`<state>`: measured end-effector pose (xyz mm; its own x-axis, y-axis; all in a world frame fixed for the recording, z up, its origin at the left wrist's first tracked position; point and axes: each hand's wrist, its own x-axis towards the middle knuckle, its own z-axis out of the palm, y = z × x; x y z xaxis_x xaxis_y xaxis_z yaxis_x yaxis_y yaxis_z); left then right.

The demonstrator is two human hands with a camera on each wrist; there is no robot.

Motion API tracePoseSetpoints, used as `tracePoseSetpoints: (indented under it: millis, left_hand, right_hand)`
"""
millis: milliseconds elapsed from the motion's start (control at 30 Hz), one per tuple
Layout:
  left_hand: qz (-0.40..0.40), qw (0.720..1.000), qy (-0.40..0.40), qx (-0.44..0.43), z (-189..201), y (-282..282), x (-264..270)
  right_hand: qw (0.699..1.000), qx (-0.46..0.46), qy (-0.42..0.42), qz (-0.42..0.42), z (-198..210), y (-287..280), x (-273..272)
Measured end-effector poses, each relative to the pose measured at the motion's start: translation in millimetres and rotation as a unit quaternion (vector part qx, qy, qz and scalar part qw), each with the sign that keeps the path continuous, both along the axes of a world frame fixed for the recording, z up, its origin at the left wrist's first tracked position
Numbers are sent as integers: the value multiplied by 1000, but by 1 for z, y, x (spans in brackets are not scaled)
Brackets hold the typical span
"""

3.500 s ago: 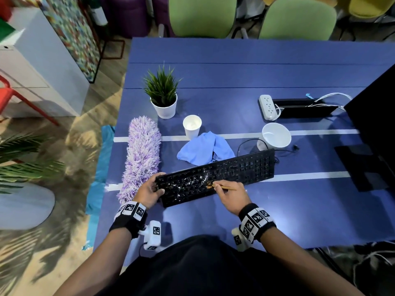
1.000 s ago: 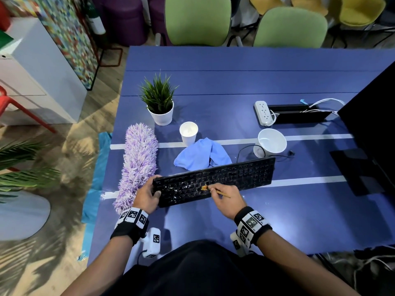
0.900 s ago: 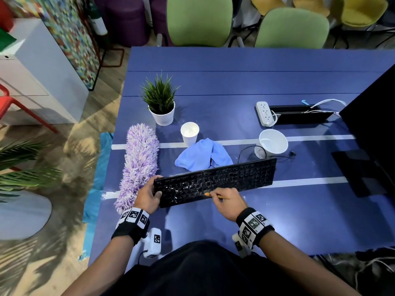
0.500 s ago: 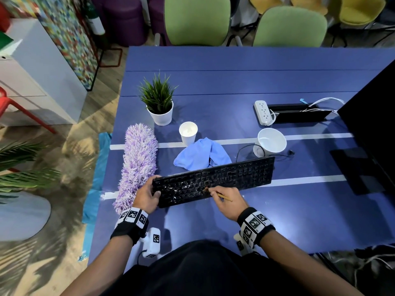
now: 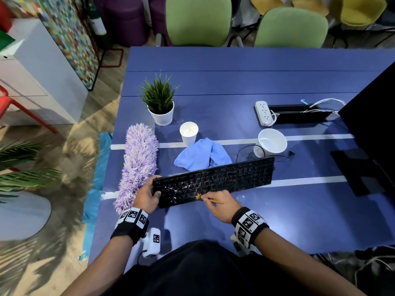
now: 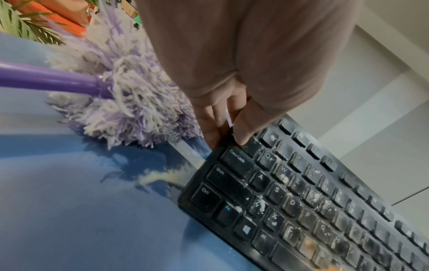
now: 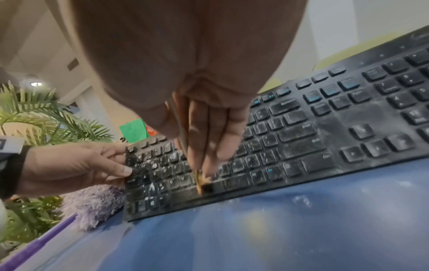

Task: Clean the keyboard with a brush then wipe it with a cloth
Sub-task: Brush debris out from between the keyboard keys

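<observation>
Head view looking down, both wrist views close, sharing keyboard (image 5: 213, 181)

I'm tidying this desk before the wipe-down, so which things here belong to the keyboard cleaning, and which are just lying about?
Part of the job:
- keyboard, its end gripped by the left hand
- brush, pinched in the right hand
- blue cloth

Just lying about:
- purple duster
- potted plant
- paper cup
- white bowl
- power strip

Black keyboard (image 5: 213, 181) speckled with white crumbs lies angled on the blue table; a thin brush (image 5: 208, 199) with tan bristles touches its near keys; a crumpled light-blue cloth (image 5: 202, 154) lies just behind.
</observation>
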<state>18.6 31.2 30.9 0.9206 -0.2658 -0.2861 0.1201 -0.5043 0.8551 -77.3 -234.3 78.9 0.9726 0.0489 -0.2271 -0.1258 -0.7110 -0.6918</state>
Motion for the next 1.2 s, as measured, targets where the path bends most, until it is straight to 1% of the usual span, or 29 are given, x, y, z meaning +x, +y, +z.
tracePoseSetpoints:
  millis: [67, 100, 167, 200, 267, 300, 400, 500, 533, 633, 733, 833, 933, 1033, 1067, 1133, 1167, 1200]
  left_hand:
    - [-1, 1000, 4, 5, 1, -1, 0]
    - [2, 1000, 5, 6, 0, 0, 1]
    - [4, 1000, 6, 0, -3, 2, 1]
    - [3, 1000, 7, 0, -3, 2, 1]
    - [1, 1000, 6, 1, 0, 0, 1]
    - [1, 1000, 5, 2, 2, -1, 1]
    - [-3, 1000, -2, 1, 4, 0, 0]
    - [-8, 1000, -8, 3, 2, 0, 1]
    - [-9, 1000, -8, 3, 2, 0, 1]
    - [-10, 1000, -4, -3, 2, 0, 0]
    - [-10, 1000, 1, -11, 4, -1, 1]
    - [-16, 1000, -2, -22, -1, 3, 2]
    - [-36, 999, -10, -17, -8, 7, 6]
    - [-42, 999, -18, -14, -16, 13, 7]
    - [-44, 999, -22, -19, -16, 12, 6]
    - [-44, 998, -28, -25, -17, 10, 7]
    - [-40, 998, -29, -25, -18, 10, 8]
    - [-35, 999, -28, -20, -18, 11, 8]
  right_hand:
    - [999, 6, -34, -24, -2, -2, 0]
    - [999, 10, -31, -25, -1, -2, 2]
    - [1000, 5, 1, 7, -1, -1, 2]
    - [1000, 7, -2, 13, 0, 0, 2]
    - [998, 17, -54, -14, 0, 2, 1]
    - [997, 19, -66, -21, 1, 3, 2]
    - [999, 17, -46, 4, 3, 8, 3]
    - [993, 22, -112, -28, 8, 8, 6]
    - [993, 28, -116, -25, 9, 8, 7]
    - [997, 21, -68, 20, 14, 11, 7]
    - [993, 28, -111, -2, 13, 13, 9]
    - [996, 39, -74, 29, 14, 18, 14]
    - [994, 56, -91, 9, 17, 21, 16]
    - [997, 26, -58, 54, 19, 24, 18]
    - [997, 21, -59, 55, 18, 24, 18]
    - [995, 49, -89, 10, 16, 24, 15]
    - [993, 60, -98, 0, 17, 24, 14]
    - [994, 62, -90, 8, 18, 27, 13]
